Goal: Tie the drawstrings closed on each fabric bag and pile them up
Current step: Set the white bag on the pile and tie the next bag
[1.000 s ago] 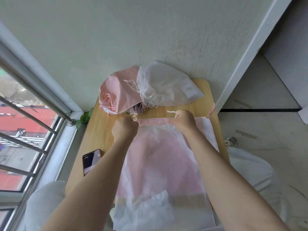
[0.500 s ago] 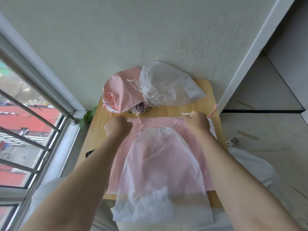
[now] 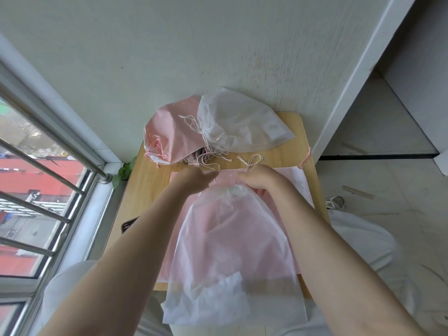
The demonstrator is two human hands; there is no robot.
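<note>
I am counting two hands of mine: my left hand [image 3: 194,180] and my right hand [image 3: 260,179]. I am seeing four fabric bags that I can tell apart: a tied pink bag [image 3: 174,139] and a tied white bag [image 3: 242,127] piled at twelve o'clock, plus a white bag [image 3: 232,258] lying over a flat pink bag [image 3: 179,238] at six o'clock. I am counting one phone [image 3: 128,224] at nine o'clock on one wooden table [image 3: 145,187].

The single head-worn camera looks steeply down and forward, close above a small wooden table [image 3: 293,151] set against a wall [image 3: 194,44].
</note>
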